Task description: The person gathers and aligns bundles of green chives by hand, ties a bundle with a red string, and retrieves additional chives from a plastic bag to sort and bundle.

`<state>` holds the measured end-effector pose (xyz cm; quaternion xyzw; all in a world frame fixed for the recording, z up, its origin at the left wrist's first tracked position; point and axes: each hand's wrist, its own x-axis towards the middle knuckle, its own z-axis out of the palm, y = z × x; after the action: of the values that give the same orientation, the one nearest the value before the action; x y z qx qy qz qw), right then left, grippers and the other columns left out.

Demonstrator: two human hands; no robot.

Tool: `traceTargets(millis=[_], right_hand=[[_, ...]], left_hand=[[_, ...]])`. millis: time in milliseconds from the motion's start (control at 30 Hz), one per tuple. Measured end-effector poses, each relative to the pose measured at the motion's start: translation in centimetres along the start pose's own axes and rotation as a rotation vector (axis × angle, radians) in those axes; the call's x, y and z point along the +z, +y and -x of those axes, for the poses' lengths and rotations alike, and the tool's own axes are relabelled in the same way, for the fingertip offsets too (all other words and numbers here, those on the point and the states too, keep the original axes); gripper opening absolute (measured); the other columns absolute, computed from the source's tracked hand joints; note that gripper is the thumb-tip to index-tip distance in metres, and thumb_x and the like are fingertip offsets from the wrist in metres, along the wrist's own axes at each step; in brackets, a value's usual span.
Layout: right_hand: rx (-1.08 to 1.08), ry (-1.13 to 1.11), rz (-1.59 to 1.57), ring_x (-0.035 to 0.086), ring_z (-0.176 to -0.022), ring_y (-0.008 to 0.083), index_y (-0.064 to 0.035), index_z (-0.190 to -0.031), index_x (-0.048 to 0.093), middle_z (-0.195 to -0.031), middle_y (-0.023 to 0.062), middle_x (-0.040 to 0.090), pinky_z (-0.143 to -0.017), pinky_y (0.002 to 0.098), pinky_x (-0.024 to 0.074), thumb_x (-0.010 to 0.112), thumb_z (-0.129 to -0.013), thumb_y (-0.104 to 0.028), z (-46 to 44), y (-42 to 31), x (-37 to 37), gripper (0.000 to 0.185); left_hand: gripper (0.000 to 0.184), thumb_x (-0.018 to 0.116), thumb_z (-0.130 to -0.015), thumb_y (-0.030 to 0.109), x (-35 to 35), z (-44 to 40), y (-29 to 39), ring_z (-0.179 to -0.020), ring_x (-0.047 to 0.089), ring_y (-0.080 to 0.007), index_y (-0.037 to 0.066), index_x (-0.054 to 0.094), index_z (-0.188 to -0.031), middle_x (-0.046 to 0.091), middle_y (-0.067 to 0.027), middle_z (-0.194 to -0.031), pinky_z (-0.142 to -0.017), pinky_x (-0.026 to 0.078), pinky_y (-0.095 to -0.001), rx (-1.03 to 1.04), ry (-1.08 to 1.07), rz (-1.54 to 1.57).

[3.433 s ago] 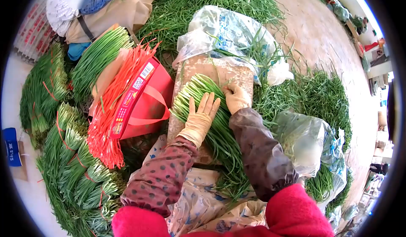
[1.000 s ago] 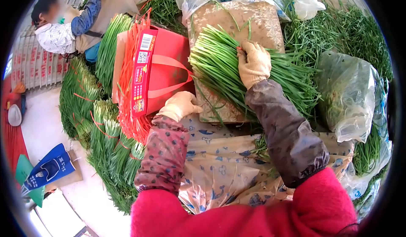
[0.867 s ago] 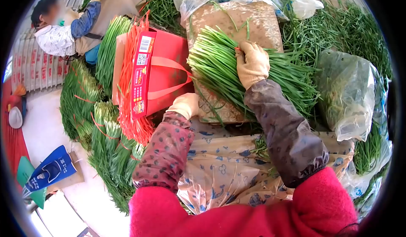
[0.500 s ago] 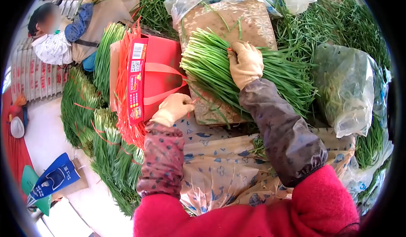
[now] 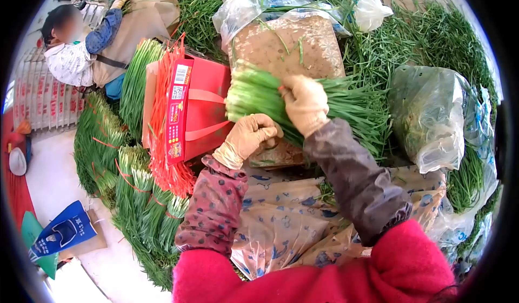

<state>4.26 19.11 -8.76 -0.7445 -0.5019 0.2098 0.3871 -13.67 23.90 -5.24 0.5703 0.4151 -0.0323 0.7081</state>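
A thick bundle of green stalks [image 5: 254,92] lies across a worn brown board [image 5: 292,43], its pale ends toward the left and slightly blurred. My right hand [image 5: 306,101], in a tan glove, is closed on top of the bundle, with a bit of red showing at its fingertips. My left hand [image 5: 250,138], also gloved, is at the bundle's lower edge near the board's front left. Its fingers are curled together, and what they pinch is too small to name. Left of the board stands a red bag [image 5: 208,108] with red strips [image 5: 162,108] hanging over its side.
Tied green bundles [image 5: 146,211] are piled at the left. Loose greens [image 5: 432,38] spread behind and to the right, beside a clear plastic bag [image 5: 430,113]. A patterned plastic sheet [image 5: 286,211] covers my lap. Another person [image 5: 73,59] sits at the upper left.
My left hand has moved from beside the red bag rightward to the bundle. My right hand has stayed on the bundle, and both have shifted slightly in view.
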Motion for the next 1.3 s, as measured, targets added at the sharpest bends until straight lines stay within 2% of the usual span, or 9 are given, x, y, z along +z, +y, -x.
traceTargets(millis=[67, 133, 200, 333, 433, 600, 700, 1000, 1300], right_hand=[[-0.091, -0.011, -0.020, 0.061, -0.076, 0.0329, -0.0080, -0.085, 0.066, -0.077, 0.0123, 0.063, -0.069, 0.0416, 0.0474, 0.065, -0.077, -0.006, 1.9, -0.7, 0.3, 0.008], [-0.118, 0.004, -0.035, 0.061, -0.081, 0.0318, -0.0100, -0.086, 0.065, -0.079, 0.0101, 0.064, -0.074, 0.0426, 0.0463, 0.064, -0.080, -0.015, 3.9, 0.4, 2.0, 0.008], [-0.147, 0.076, -0.076, 0.060, -0.083, 0.0322, -0.0101, -0.087, 0.065, -0.081, 0.0103, 0.064, -0.075, 0.0425, 0.0456, 0.064, -0.080, -0.015, 4.2, 0.9, 2.6, 0.008], [0.029, -0.114, -0.127, 0.063, -0.083, 0.0327, -0.0083, -0.092, 0.066, -0.083, 0.0124, 0.066, -0.074, 0.0400, 0.0481, 0.066, -0.078, -0.013, 2.9, 1.4, 2.0, 0.015], [0.168, -0.183, -0.373, 0.066, -0.086, 0.0326, -0.0066, -0.096, 0.065, -0.089, 0.0141, 0.068, -0.073, 0.0371, 0.0510, 0.065, -0.078, -0.006, 2.8, 1.9, 2.1, 0.017], [0.189, -0.103, -0.371, 0.066, -0.090, 0.0315, -0.0068, -0.101, 0.063, -0.091, 0.0136, 0.069, -0.075, 0.0369, 0.0513, 0.064, -0.080, -0.006, 3.2, 2.5, 3.2, 0.022], [0.189, -0.081, -0.447, 0.067, -0.094, 0.0286, -0.0099, -0.116, 0.056, -0.100, 0.0118, 0.070, -0.079, 0.0350, 0.0519, 0.061, -0.083, -0.005, 3.0, 2.8, 3.4, 0.034], [0.211, -0.073, -0.480, 0.067, -0.093, 0.0278, -0.0101, -0.114, 0.057, -0.097, 0.0115, 0.070, -0.078, 0.0356, 0.0524, 0.059, -0.083, -0.002, 2.7, 2.6, 3.6, 0.033], [-0.026, -0.019, -0.300, 0.066, -0.090, 0.0293, -0.0078, -0.112, 0.060, -0.098, 0.0116, 0.070, -0.077, 0.0375, 0.0514, 0.058, -0.079, 0.003, 3.1, 2.8, 3.1, 0.035]], left_hand=[[0.009, 0.058, -0.090, 0.007, 1.0, 0.0, -0.3, -0.060, 0.057, -0.0095, 0.000, 0.064, -0.089, 0.065, -0.0055, -0.073, -0.057, 0.048, -0.0233, 0.086, 0.018, -0.010], [0.008, 0.059, -0.090, 0.005, 1.4, 0.0, -1.0, -0.070, 0.065, -0.0132, -0.002, 0.063, -0.089, 0.069, -0.0092, -0.083, -0.065, 0.054, -0.0265, -0.104, 0.020, 0.105], [0.006, 0.060, -0.090, 0.003, 1.7, -0.5, -2.2, -0.070, 0.066, -0.0161, -0.002, 0.062, -0.090, 0.069, -0.0101, -0.083, -0.066, 0.056, -0.0287, -0.074, 0.018, 0.099], [0.006, 0.063, -0.087, -0.002, 2.3, -1.0, -2.6, -0.076, 0.068, -0.0182, -0.003, 0.062, -0.093, 0.068, -0.0112, -0.086, -0.069, 0.057, -0.0297, -0.054, 0.104, 0.180], [0.022, 0.060, -0.087, -0.005, 2.0, -1.5, -3.2, -0.082, 0.069, -0.0204, -0.001, 0.058, -0.108, 0.069, -0.0122, -0.089, -0.074, 0.057, -0.0313, -0.057, 0.079, 0.287], [0.044, 0.061, -0.087, -0.003, 1.7, -1.7, -2.9, -0.080, 0.070, -0.0220, 0.005, 0.050, -0.129, 0.071, -0.0136, -0.090, -0.071, 0.058, -0.0328, 0.053, 0.035, 0.392], [0.065, 0.056, -0.088, -0.008, 2.2, -1.9, -1.8, -0.073, 0.070, -0.0235, 0.006, 0.030, -0.145, 0.070, -0.0181, -0.087, -0.068, 0.059, -0.0352, 0.053, 0.176, 0.451], [0.074, 0.059, -0.085, -0.005, 1.5, -3.6, -1.1, -0.071, 0.070, -0.0268, 0.001, 0.019, -0.148, 0.068, -0.0194, -0.086, -0.062, 0.060, -0.0384, -0.137, 0.217, 0.388], [0.058, 0.060, -0.084, -0.005, 1.8, -4.3, -0.3, -0.066, 0.069, -0.0247, -0.001, 0.037, -0.138, 0.067, -0.0165, -0.086, -0.057, 0.061, -0.0382, -0.206, 0.274, 0.380]])
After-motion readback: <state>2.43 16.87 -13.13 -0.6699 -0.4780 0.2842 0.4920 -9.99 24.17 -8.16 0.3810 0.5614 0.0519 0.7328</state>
